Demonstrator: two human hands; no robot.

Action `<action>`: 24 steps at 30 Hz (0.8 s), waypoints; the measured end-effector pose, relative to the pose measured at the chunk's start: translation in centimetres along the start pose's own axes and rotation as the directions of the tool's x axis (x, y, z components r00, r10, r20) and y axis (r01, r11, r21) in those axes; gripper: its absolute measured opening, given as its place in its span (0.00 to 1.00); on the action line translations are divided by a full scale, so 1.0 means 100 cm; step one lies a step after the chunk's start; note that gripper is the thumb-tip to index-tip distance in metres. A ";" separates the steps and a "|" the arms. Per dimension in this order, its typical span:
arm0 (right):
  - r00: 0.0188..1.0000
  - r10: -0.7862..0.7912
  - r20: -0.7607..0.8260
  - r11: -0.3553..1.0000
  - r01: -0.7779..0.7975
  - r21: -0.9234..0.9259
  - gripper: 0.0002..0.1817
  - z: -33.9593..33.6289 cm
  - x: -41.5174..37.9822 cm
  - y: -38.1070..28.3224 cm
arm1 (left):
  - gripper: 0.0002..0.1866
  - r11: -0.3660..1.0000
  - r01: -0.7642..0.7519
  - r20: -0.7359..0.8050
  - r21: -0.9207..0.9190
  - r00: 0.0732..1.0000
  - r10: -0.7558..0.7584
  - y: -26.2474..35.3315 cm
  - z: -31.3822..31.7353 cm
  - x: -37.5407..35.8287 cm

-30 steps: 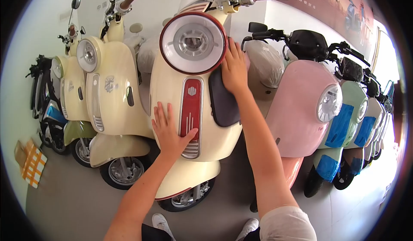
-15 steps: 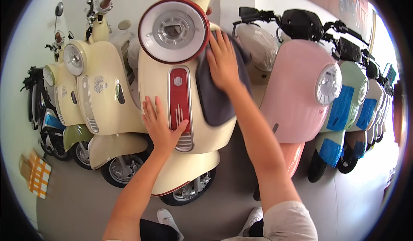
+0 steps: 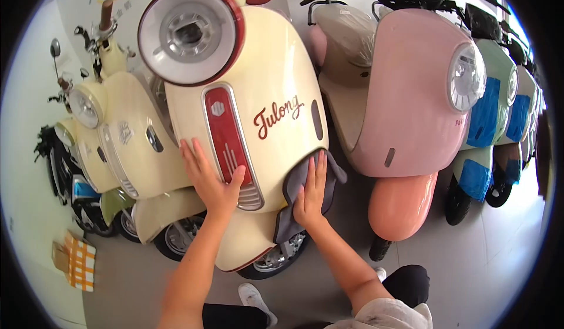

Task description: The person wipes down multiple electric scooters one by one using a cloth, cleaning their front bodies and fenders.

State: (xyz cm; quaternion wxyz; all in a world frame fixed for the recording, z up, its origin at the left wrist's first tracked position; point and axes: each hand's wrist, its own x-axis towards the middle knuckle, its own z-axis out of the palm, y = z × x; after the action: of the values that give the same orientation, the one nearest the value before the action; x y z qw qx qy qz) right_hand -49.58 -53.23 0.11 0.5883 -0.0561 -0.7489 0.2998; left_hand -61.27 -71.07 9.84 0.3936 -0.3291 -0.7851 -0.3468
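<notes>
A cream scooter (image 3: 276, 53) faces me, with a red-rimmed round headlight (image 3: 189, 32), a red centre strip (image 3: 224, 134) and "Julong" lettering on its front panel. My left hand (image 3: 212, 182) is open and flat on the panel, its thumb reaching over the lower end of the strip. Low on the panel's right side, my right hand (image 3: 311, 194) presses a dark grey cloth (image 3: 294, 185) with straight fingers. Its palm lies over the cloth and does not wrap round it. One end of the cloth hangs down over the front fender (image 3: 249, 235).
A pink scooter (image 3: 411, 100) stands close on the right, with several more behind it, some bearing blue film. Further cream scooters (image 3: 132, 147) line the left side. An orange-and-white checked box (image 3: 79, 261) sits by the left wall. My shoes are on the grey floor (image 3: 352, 282).
My right hand and the cloth have moved down from beside the headlight to the panel's lower right edge, uncovering the lettering. My left hand stays on the panel. The view has shifted.
</notes>
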 end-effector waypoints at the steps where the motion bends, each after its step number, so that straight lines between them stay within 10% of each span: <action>1: 0.999 0.034 0.012 0.999 -0.034 -0.006 0.34 -0.003 0.015 -0.011 | 0.61 1.000 -0.004 -0.004 -0.009 1.000 0.004 0.000 0.001 0.000; 9: 0.928 -0.348 -0.135 0.932 0.326 -0.162 0.27 0.054 0.290 -0.029 | 0.58 1.000 -0.003 0.056 -0.025 0.998 0.004 0.007 -0.002 0.000; 17: 0.987 0.121 0.108 0.993 -0.122 0.002 0.35 -0.015 0.082 -0.005 | 0.57 0.998 -0.033 0.042 -0.055 0.998 0.036 0.002 0.003 -0.004; 24: 0.951 0.306 -0.043 0.936 -0.292 0.196 0.40 0.012 -0.049 0.019 | 0.59 0.991 0.019 0.083 -0.131 0.996 -0.008 0.004 0.004 -0.006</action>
State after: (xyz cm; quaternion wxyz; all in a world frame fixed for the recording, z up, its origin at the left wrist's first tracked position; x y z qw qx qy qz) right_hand -49.66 -54.27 -5.20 0.5653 -0.1248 -0.6782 0.4526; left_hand -60.80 -70.70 9.29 0.3359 -0.3630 -0.7784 -0.3867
